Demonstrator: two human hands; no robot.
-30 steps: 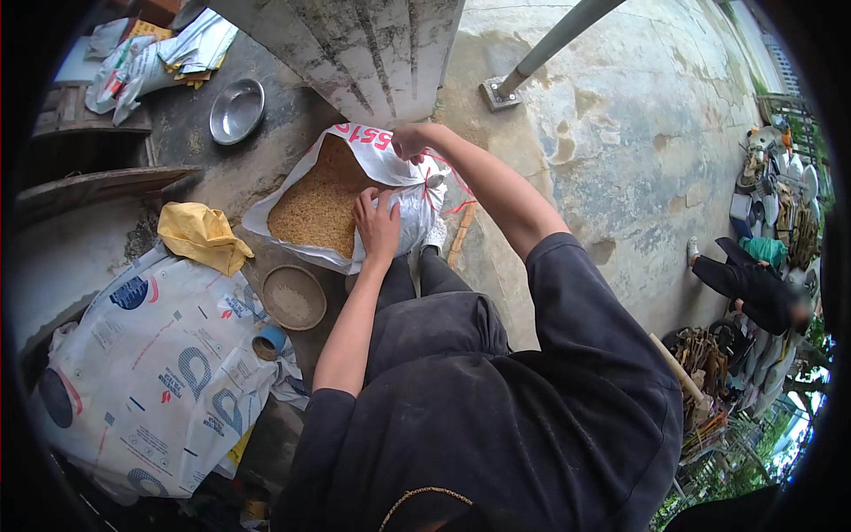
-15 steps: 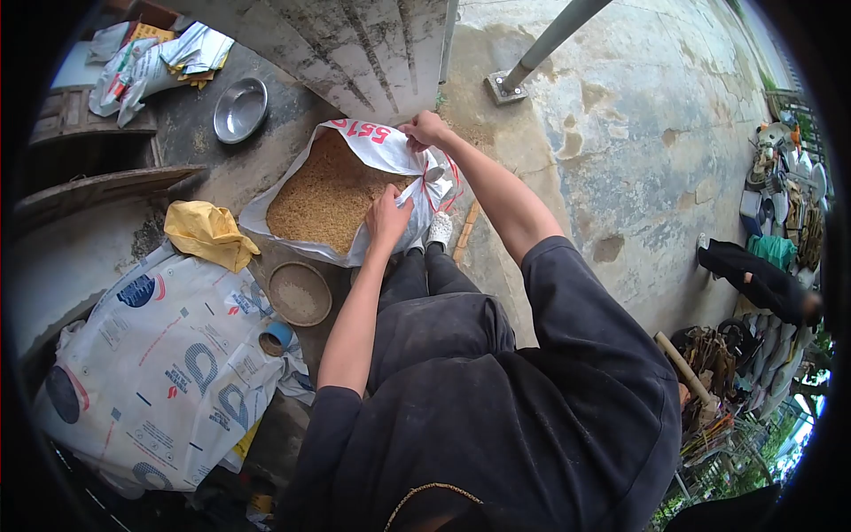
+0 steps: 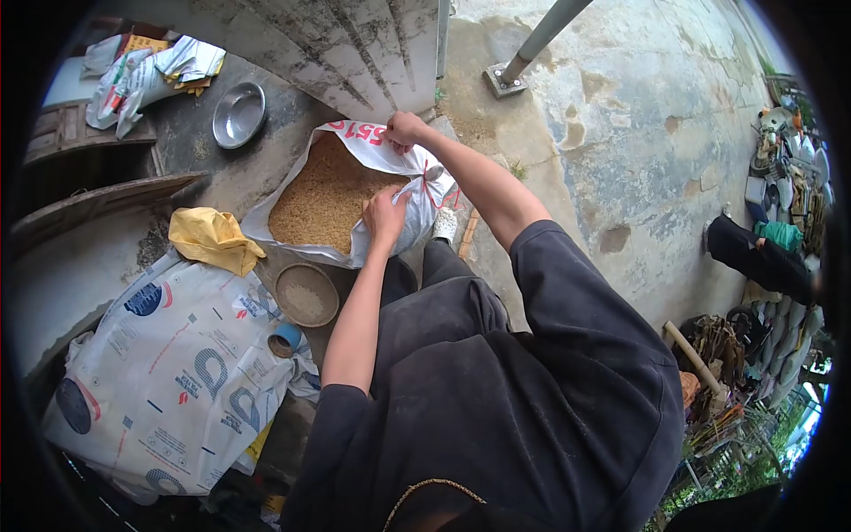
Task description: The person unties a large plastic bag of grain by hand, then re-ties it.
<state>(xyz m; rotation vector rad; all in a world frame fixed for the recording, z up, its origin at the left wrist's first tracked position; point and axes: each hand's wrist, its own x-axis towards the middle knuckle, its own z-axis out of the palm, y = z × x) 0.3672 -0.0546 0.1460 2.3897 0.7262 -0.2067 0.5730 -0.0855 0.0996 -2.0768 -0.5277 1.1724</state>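
Observation:
A white woven sack [image 3: 417, 226] with red print lies open on the ground, and golden-brown grain [image 3: 319, 195] fills its wide mouth. My left hand [image 3: 385, 215] grips the near edge of the sack's opening with bent fingers. Farther up, my right hand [image 3: 404, 133] is closed on the printed far edge of the sack. Between and to the right of the hands, the sack is gathered at a red tie [image 3: 433, 175]. What the fingertips pinch is partly hidden.
Left of the sack are a round shallow basket [image 3: 307, 294], a yellow bag [image 3: 215, 240], a metal basin [image 3: 239, 115] and a large printed white sheet [image 3: 168, 372]. A post [image 3: 541, 44] rises beyond. Another person [image 3: 758, 262] is at the far right.
My right hand has moved slightly left along the sack's edge. My left hand has shifted a little. One foot now shows beside the sack, with the legs further apart.

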